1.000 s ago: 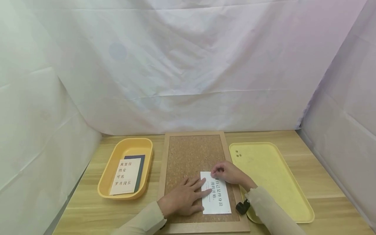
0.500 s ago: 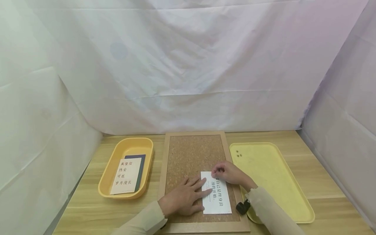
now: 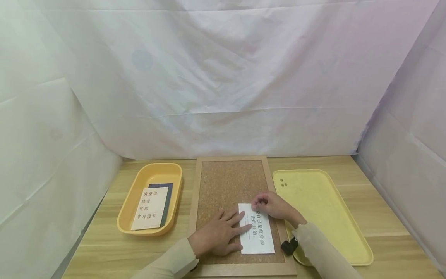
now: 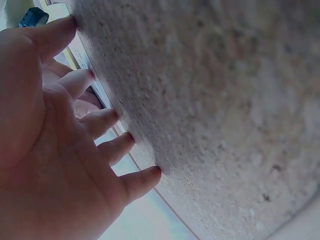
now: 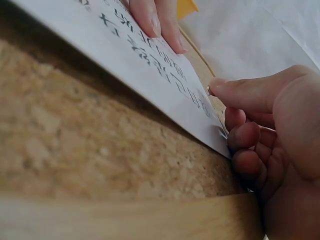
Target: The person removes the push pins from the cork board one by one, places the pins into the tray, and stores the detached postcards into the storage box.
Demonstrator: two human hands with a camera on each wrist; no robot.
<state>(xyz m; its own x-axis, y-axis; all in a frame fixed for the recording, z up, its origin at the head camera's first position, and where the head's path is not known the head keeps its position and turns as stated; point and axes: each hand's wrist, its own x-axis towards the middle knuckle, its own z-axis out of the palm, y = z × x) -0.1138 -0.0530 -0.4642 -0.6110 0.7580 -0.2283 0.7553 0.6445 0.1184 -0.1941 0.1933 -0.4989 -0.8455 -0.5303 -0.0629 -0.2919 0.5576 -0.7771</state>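
Observation:
A white card [image 3: 259, 244] with printed characters lies on the lower part of the framed corkboard [image 3: 231, 180]. My left hand [image 3: 219, 234] rests with spread fingers over the card's left edge and the cork, holding it flat. At the card's top edge, my right hand [image 3: 275, 205] pinches something small between thumb and forefinger. In the right wrist view a brass-coloured thumbtack [image 5: 209, 90] shows at the thumb tip, most of it hidden by the fingers. The card's near edge stands slightly off the cork there. The left wrist view shows fingertips [image 4: 152, 175] pressing on the cork.
An orange tray [image 3: 122, 223] at the left holds a cream card [image 3: 150, 209] over a dark blue-green one [image 3: 169, 190]. To the right, a yellow tray [image 3: 327, 217] bears several small tacks [image 3: 282, 183] in its far left corner. White cloth surrounds the wooden table.

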